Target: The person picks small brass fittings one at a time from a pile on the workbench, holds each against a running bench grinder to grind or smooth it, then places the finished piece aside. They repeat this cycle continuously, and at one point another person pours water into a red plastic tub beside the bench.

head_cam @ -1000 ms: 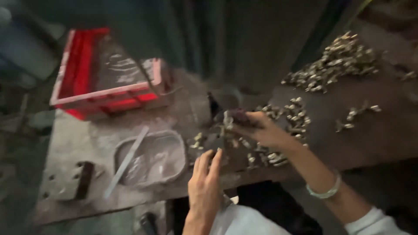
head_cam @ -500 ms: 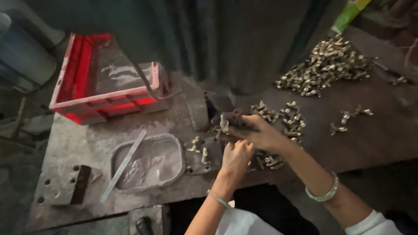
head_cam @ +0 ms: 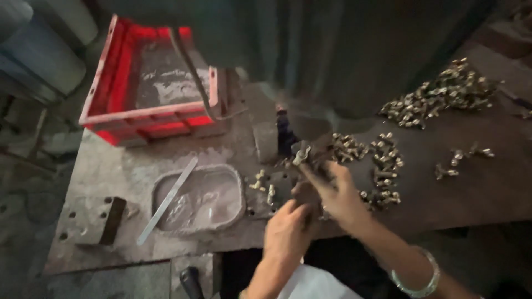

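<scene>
My right hand (head_cam: 338,194) reaches forward over the metal bench and pinches a small brass fitting (head_cam: 302,155) at its fingertips, close to a dark block on the machine (head_cam: 284,135). My left hand (head_cam: 288,232) lies just below and to the left of it, fingers curled near the right hand; what it grips is hidden. A few loose brass fittings (head_cam: 263,185) lie on the bench left of my hands. More brass fittings (head_cam: 382,163) are scattered to the right, and a large heap (head_cam: 438,97) lies at the far right.
A red plastic crate (head_cam: 149,119) stands at the back left. In front of it is a shallow oval metal tray (head_cam: 197,196) with a flat metal strip (head_cam: 166,202) across its rim. A drilled steel block (head_cam: 91,221) sits at the left front.
My left hand has drawn back toward me, below the right hand. The right hand stays forward with the fitting. The view has shifted slightly.
</scene>
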